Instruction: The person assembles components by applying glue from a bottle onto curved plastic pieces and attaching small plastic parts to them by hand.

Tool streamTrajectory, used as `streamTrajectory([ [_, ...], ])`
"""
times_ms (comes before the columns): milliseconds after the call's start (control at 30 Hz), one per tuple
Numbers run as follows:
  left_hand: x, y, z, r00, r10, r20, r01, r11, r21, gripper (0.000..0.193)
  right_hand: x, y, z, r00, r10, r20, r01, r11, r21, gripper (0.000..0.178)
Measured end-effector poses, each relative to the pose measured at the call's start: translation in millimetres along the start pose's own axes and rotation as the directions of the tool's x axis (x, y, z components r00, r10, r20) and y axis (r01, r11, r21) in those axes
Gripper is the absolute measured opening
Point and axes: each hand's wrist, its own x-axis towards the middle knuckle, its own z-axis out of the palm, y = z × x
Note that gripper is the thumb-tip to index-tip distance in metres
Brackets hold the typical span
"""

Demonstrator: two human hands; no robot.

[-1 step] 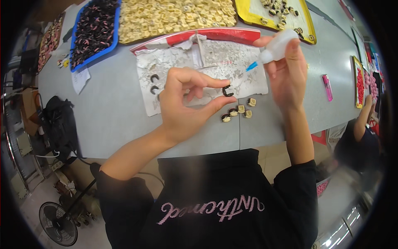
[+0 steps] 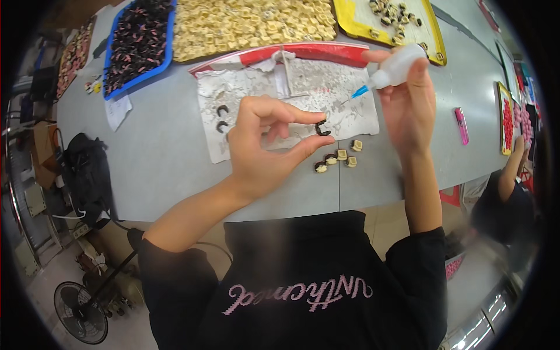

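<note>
Between the thumb and forefinger of my left hand is a small dark C-shaped piece, its opening turned to the right. My right hand is wrapped round a translucent white squeeze bottle. The bottle's blue needle tip slants down and left, apart from the dark piece. On the table below my left fingertips sit several small cream pieces, some with dark parts on them. Two more dark C-shaped pieces lie on a stained white paper sheet, left of my left hand.
A blue tray of black and pink pieces stands far left, beside a heap of cream pieces. A yellow tray is at the far right. A pink lighter lies right of my right hand. Another person's arm shows at the right.
The whole view has shifted slightly. Both hands keep the same hold, the left on the dark piece and the right on the bottle.
</note>
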Motion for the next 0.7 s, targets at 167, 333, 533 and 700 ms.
streamTrajectory([
  [167,-1.1,1.0,-7.1,0.999,0.046,0.002,-0.046,0.998,0.044,0.059,-1.1,-19.3,-15.6,0.982,-0.015,0.187,0.055,0.977,-0.207,0.021],
  [333,-1.1,-2.8,-2.5,0.989,0.104,-0.106,-0.101,0.994,0.032,0.050,-33.6,-12.4,-13.8,0.927,-0.080,0.367,0.353,0.517,-0.780,0.028],
  [533,-3.0,-1.5,-6.1,0.995,0.066,-0.068,-0.065,0.998,0.015,0.048,-43.0,-9.3,-17.9,0.871,-0.188,0.455,0.492,0.336,-0.803,0.025],
  [700,-1.9,-0.6,-5.1,0.999,0.039,-0.036,-0.039,0.999,0.015,0.045,-26.0,-23.6,-73.5,0.920,-0.361,0.155,0.185,0.051,-0.981,0.026],
])
